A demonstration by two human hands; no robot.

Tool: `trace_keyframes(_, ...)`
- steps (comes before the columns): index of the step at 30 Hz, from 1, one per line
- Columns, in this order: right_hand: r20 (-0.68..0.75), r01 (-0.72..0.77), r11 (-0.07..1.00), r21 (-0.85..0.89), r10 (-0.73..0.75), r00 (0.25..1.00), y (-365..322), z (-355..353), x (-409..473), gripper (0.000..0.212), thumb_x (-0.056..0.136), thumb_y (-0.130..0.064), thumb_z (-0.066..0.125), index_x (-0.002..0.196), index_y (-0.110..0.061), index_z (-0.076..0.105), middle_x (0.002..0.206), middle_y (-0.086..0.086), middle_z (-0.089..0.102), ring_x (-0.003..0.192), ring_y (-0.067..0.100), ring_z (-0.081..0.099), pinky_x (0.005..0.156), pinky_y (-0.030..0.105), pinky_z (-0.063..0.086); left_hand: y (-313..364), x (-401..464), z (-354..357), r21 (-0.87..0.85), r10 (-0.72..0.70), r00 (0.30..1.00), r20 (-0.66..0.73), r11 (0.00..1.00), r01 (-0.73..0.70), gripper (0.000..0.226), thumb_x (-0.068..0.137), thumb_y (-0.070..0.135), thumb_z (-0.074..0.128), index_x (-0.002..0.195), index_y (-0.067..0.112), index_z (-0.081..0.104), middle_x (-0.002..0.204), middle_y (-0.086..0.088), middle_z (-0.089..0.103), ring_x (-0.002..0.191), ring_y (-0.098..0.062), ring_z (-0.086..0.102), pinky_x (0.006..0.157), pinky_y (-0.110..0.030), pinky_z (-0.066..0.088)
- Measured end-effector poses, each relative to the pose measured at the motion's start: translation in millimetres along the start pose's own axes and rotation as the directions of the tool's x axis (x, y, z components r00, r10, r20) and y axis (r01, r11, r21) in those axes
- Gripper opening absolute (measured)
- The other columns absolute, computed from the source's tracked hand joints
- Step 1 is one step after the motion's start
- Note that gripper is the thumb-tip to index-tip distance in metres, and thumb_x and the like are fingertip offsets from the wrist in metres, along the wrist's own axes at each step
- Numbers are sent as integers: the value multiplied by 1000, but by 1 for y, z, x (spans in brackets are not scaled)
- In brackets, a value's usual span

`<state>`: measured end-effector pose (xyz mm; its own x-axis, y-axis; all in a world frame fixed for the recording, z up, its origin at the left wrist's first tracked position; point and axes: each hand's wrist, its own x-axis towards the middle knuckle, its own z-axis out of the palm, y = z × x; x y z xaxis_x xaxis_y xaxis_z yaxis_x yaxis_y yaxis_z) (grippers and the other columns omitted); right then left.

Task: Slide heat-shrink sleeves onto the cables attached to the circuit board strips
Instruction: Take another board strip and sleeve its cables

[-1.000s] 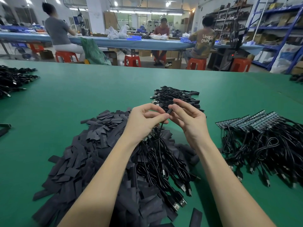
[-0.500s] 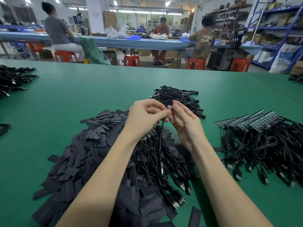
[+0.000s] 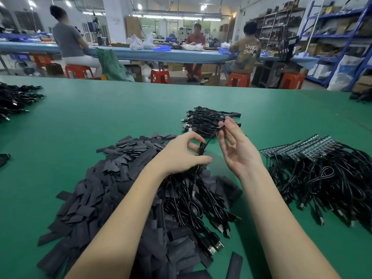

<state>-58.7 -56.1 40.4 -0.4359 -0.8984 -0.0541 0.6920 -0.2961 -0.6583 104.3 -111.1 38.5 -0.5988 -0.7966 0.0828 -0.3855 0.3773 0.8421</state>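
While the left hand (image 3: 181,156) grips glossy black cables (image 3: 202,148), the right hand (image 3: 237,150) pinches one flat matte sleeve (image 3: 220,126). Three cable heaps ring the sleeve pile (image 3: 104,190) on the green counter (image 3: 100,121).

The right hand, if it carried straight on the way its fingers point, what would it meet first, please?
Probably the small bundle of black cables just beyond the right hand, though the hand's height above it is unclear.

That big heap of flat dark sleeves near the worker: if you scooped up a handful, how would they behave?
The sleeves look thin and flat, so probably very light and a bit bendy. They lie loosely overlapped, so a handful would likely shed pieces; one already lies apart. Flat, so they should not roll.
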Motion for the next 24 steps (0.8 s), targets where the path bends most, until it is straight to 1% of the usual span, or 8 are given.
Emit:
trace_keyframes(5,-68,87,995,-57,-91,994,-8,-9,3,16,90,-6,72,103,-12,67,85,3,75,73,8,71,66,17,57,4,3,-2,-68,31,991,-129,997,-40,29,80,30,84,97,31,60,97,13,72,82,-11,74,76,-26,51)
trace_keyframes(7,-93,102,993,-59,-107,990,-9,-14,5,21,90,-9,73,110,-10,65,84,3,74,69,9,71,64,18,57,7,8,1,-76,65,987,-144,994,-76,22,83,25,82,93,27,63,95,8,73,81,-14,74,79,-26,52)
trace_keyframes(9,-122,110,992,-57,-116,986,-10,-17,8,30,91,-13,73,119,-7,63,89,5,74,70,12,71,64,19,57,9,20,2,-26,97,979,-177,994,-104,18,85,23,79,91,26,63,86,9,72,72,-8,70,77,-20,51)
trace_keyframes(12,-182,61,997,-38,-67,981,-11,-23,12,25,95,-21,70,113,-6,62,99,11,75,76,18,74,63,21,58,17,54,2,129,209,948,-239,975,-183,16,88,16,73,88,22,58,74,14,61,54,6,51,62,-5,39)
trace_keyframes(15,-228,-51,996,-71,33,973,-6,-29,12,22,98,-22,64,116,-9,59,101,11,77,83,23,74,60,23,60,30,95,4,274,298,927,-229,933,-232,13,88,9,67,90,16,56,83,4,63,66,-1,51,68,-16,41)
trace_keyframes(18,-261,-139,981,-134,100,960,2,-34,11,16,99,-19,61,113,-12,62,96,5,78,82,20,70,56,22,57,37,134,9,397,323,934,-151,885,-242,12,87,2,60,93,11,55,94,-10,64,84,-26,57,81,-37,49)
trace_keyframes(21,-264,-163,979,-123,127,956,4,-35,13,8,98,-15,61,103,-10,63,81,2,78,77,18,67,55,22,56,34,161,19,607,305,949,-81,770,-196,14,88,4,58,96,13,62,109,-9,61,108,-32,54,90,-37,45)
trace_keyframes(24,-255,-169,979,-116,135,958,4,-37,15,5,97,-16,62,98,-12,64,74,-1,76,71,15,66,56,22,55,19,174,32,744,247,960,-132,665,-69,22,93,12,59,108,22,71,125,-8,52,125,-28,44,99,-37,38)
